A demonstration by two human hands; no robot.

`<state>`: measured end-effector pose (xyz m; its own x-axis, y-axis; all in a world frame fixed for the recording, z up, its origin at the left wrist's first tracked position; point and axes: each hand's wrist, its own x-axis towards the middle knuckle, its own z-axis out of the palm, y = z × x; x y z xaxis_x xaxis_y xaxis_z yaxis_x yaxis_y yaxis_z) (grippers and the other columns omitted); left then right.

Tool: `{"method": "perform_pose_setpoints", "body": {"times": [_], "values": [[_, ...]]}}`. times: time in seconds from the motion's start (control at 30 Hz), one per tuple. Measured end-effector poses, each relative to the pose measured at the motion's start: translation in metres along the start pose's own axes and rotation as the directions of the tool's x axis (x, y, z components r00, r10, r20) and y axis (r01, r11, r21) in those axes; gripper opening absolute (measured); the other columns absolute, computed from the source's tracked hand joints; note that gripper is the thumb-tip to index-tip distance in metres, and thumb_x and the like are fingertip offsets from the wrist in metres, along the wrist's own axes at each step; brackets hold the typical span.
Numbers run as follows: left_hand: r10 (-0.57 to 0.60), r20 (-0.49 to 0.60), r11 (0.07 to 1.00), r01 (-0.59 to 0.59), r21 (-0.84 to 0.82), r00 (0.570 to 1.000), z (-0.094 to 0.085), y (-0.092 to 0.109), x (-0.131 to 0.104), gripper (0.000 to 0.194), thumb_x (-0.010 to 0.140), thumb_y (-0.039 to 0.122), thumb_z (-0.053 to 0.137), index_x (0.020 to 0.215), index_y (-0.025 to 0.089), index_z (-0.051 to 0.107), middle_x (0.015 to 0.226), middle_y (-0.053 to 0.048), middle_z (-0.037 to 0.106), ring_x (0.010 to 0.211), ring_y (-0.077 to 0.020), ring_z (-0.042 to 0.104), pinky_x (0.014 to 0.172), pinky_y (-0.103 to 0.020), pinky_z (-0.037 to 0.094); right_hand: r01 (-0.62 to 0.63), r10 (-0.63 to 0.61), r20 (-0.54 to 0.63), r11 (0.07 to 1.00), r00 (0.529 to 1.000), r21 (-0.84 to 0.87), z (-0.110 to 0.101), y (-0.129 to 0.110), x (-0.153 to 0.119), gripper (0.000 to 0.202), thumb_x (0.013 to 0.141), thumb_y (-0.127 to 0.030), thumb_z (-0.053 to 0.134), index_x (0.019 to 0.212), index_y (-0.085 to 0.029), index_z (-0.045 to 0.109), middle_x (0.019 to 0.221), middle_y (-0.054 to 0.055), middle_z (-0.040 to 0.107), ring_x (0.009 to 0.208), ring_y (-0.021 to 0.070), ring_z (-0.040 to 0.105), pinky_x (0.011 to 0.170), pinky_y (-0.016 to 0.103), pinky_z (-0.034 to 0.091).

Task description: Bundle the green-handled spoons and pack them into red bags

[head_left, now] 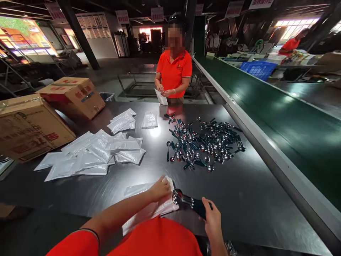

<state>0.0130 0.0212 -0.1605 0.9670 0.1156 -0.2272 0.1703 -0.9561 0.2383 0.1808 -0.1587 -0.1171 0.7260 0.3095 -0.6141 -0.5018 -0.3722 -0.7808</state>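
My right hand is closed around the dark handles of a bundle of spoons, whose shiny round bowls point left. Those bowls are close to the end of a white bubble mailer lying at the table's near edge. Fingers curled, my left hand grips that end of the mailer; whether its mouth is spread is hard to see. Under my left forearm another white mailer partly shows. Beyond my hands, a loose heap of dark-handled metal spoons covers the right part of the table.
A pile of white bubble mailers spreads over the dark table at left. Two cardboard boxes stand on the far left. Opposite, a co-worker in red holds a white mailer. A green conveyor belt runs along the right.
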Motion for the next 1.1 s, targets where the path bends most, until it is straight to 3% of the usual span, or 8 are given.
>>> {"method": "perform_pose_setpoints", "body": {"times": [0.27,0.47,0.53,0.63,0.73,0.8,0.9,1.1], "values": [[0.079,0.088,0.997,-0.076,-0.028,0.993,-0.038,0.001,-0.013,0.012,0.072,0.027,0.066,0.081,0.019,0.067,0.083,-0.008,0.070,0.093,-0.0270,0.060,0.076,-0.038,0.047,0.021,-0.020,-0.007,0.998,1.000,0.055,0.013,0.001,0.007,0.056,0.047,-0.061,0.073,0.080,-0.019,0.058,0.056,-0.003,0.055,0.050,0.0174,0.052,0.038,0.028,0.043],[0.020,0.058,0.991,-0.012,-0.131,0.998,-0.092,0.005,-0.023,0.007,0.070,0.020,0.067,0.077,0.019,0.069,0.087,-0.009,0.071,0.084,-0.0251,0.065,0.070,-0.033,0.050,0.310,-0.316,-0.102,0.948,0.943,-0.073,0.020,-0.019,-0.006,0.053,0.063,-0.067,0.064,0.083,-0.018,0.060,0.066,0.003,0.062,0.053,0.0194,0.058,0.042,0.029,0.048],[-0.032,0.006,0.985,0.032,-0.172,0.999,-0.112,0.007,-0.027,0.008,0.072,0.019,0.066,0.079,0.018,0.070,0.098,-0.011,0.070,0.088,-0.0259,0.065,0.073,-0.035,0.051,0.547,-0.574,-0.134,0.815,0.808,-0.191,0.019,-0.024,-0.017,0.047,0.072,-0.064,0.059,0.080,-0.018,0.062,0.069,0.006,0.065,0.056,0.0203,0.061,0.050,0.031,0.052],[-0.058,-0.072,0.971,0.039,-0.236,0.996,-0.138,0.010,-0.034,0.008,0.074,0.018,0.064,0.077,0.019,0.071,0.118,-0.011,0.064,0.105,-0.0270,0.061,0.084,-0.036,0.051,0.874,-0.929,-0.066,0.364,0.363,-0.322,0.015,-0.033,-0.036,0.026,0.083,-0.043,0.059,0.079,-0.018,0.064,0.074,0.008,0.070,0.066,0.0208,0.066,0.065,0.031,0.054],[-0.034,-0.141,0.953,-0.011,-0.304,0.990,-0.156,0.012,-0.038,0.011,0.076,0.017,0.063,0.076,0.021,0.073,0.130,-0.008,0.059,0.121,-0.0263,0.052,0.095,-0.037,0.047,0.948,-0.997,0.062,-0.063,-0.046,-0.311,0.010,-0.047,-0.052,0.010,0.081,-0.019,0.064,0.091,-0.020,0.065,0.081,0.007,0.074,0.074,0.0205,0.070,0.070,0.031,0.055],[-0.021,-0.215,0.937,-0.056,-0.346,0.976,-0.162,0.016,-0.039,0.013,0.078,0.019,0.061,0.075,0.021,0.074,0.134,-0.007,0.055,0.128,-0.0269,0.046,0.101,-0.039,0.043,0.925,-0.967,0.152,-0.241,-0.203,-0.295,0.008,-0.059,-0.058,0.018,0.078,-0.014,0.067,0.095,-0.022,0.064,0.084,0.006,0.074,0.077,0.0206,0.071,0.071,0.030,0.056],[0.020,-0.314,0.925,-0.137,-0.355,0.949,-0.160,0.029,-0.039,0.021,0.086,0.026,0.055,0.081,0.019,0.075,0.146,-0.010,0.044,0.136,-0.0289,0.036,0.108,-0.043,0.036,0.910,-0.922,0.286,-0.334,-0.261,-0.246,0.012,-0.079,-0.062,0.012,0.082,-0.018,0.064,0.093,-0.022,0.064,0.080,0.003,0.073,0.072,0.0177,0.070,0.067,0.026,0.055],[-0.067,-0.319,0.816,-0.132,-0.563,0.945,-0.167,0.071,-0.036,0.046,0.088,0.029,0.054,0.134,0.025,0.051,0.154,-0.005,0.034,0.135,-0.0281,0.039,0.112,-0.040,0.033,0.879,-0.877,0.454,-0.334,-0.157,-0.341,0.031,-0.112,-0.074,0.027,0.091,-0.044,0.049,0.099,-0.023,0.065,0.084,0.006,0.070,0.076,0.0213,0.067,0.064,0.031,0.053]]}}
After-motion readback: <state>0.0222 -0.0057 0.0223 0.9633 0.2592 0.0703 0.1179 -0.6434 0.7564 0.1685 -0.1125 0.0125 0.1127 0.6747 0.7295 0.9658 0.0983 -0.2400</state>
